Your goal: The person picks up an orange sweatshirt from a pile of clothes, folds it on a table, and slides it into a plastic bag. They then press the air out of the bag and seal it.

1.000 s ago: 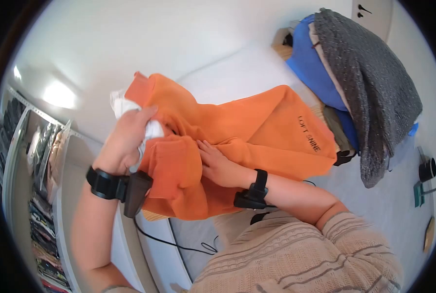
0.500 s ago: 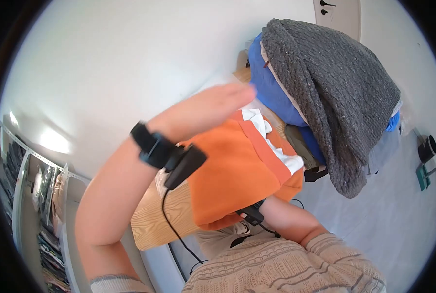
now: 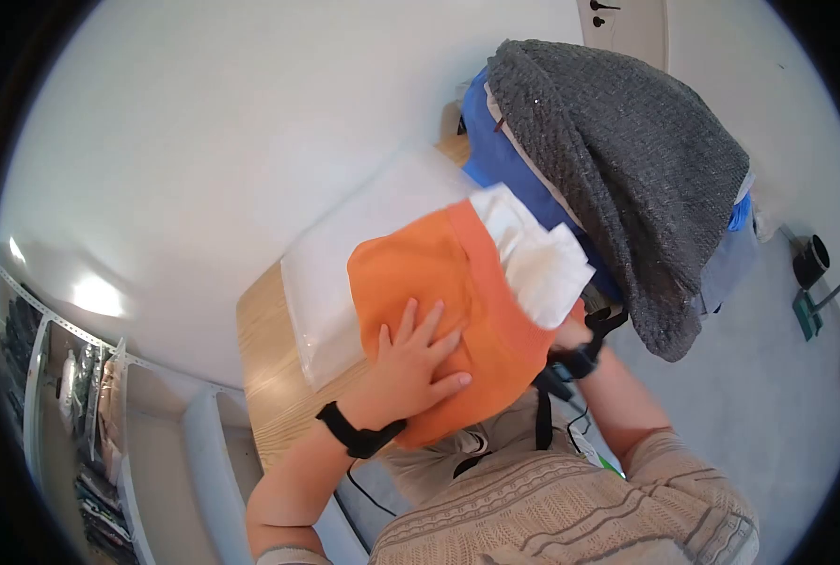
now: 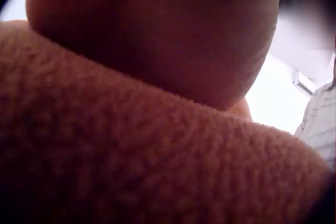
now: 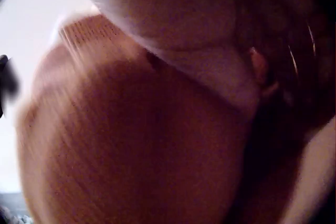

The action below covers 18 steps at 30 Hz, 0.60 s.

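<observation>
An orange garment (image 3: 410, 245), folded into a bundle, is held above the wooden table with its ribbed edge toward the right. White cloth (image 3: 537, 264) sticks out past that edge. The left hand (image 3: 406, 372) lies on the orange fabric with its fingers spread. At the bundle's right end is the right hand (image 3: 572, 333), its fingers hidden behind the cloth. The left wrist view is mostly filled by the fabric (image 4: 147, 150) and part of the hand. Dark, blurred fabric (image 5: 142, 140) and the palm fill much of the right wrist view.
Clear plastic packaging (image 3: 335, 273) lies flat on the wooden table (image 3: 274, 377). A tall pile with a grey knitted blanket (image 3: 627, 160) on top stands at the back right. Shelves with clothes (image 3: 100, 405) are at the left. A black cable (image 3: 368, 494) hangs near the table's front edge.
The orange garment is turned and folded into a smaller bundle, uncovering the plastic and table. The left hand swung right, then came back down onto the fabric. The right hand moved to the bundle's right end.
</observation>
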Each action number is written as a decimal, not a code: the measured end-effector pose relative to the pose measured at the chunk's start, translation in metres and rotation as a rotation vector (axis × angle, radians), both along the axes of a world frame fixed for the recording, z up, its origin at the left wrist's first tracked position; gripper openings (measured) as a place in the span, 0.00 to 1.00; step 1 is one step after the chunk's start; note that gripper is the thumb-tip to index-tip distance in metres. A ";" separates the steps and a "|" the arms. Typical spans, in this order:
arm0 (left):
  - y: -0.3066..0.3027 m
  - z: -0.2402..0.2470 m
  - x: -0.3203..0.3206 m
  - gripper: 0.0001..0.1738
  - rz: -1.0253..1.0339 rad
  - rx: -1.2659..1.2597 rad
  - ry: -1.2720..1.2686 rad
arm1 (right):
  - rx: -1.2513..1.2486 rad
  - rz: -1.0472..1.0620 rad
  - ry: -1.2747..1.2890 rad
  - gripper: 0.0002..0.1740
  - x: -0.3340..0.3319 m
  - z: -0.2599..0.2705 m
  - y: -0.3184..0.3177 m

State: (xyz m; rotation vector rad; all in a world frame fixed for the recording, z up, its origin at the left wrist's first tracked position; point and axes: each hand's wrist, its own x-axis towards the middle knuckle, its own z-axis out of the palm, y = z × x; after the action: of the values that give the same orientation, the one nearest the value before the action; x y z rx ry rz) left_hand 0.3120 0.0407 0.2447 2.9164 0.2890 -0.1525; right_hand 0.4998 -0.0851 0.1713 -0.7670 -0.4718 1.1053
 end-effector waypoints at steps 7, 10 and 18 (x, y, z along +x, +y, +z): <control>-0.003 -0.045 -0.003 0.39 -0.127 0.190 0.014 | -0.572 -0.192 -1.048 0.12 0.069 0.024 -0.102; -0.006 -0.048 -0.001 0.39 -0.132 0.180 -0.003 | -0.335 -0.237 -1.210 0.15 0.052 0.077 -0.075; -0.023 -0.060 0.008 0.38 -0.195 0.193 0.002 | -0.439 0.415 -1.818 0.34 0.046 0.103 0.128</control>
State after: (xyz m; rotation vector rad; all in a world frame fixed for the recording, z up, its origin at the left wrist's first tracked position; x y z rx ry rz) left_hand 0.3195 0.0175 0.1850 3.1328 0.0192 -0.1655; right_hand 0.5462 0.0431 0.2740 -2.0541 -1.9935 0.5673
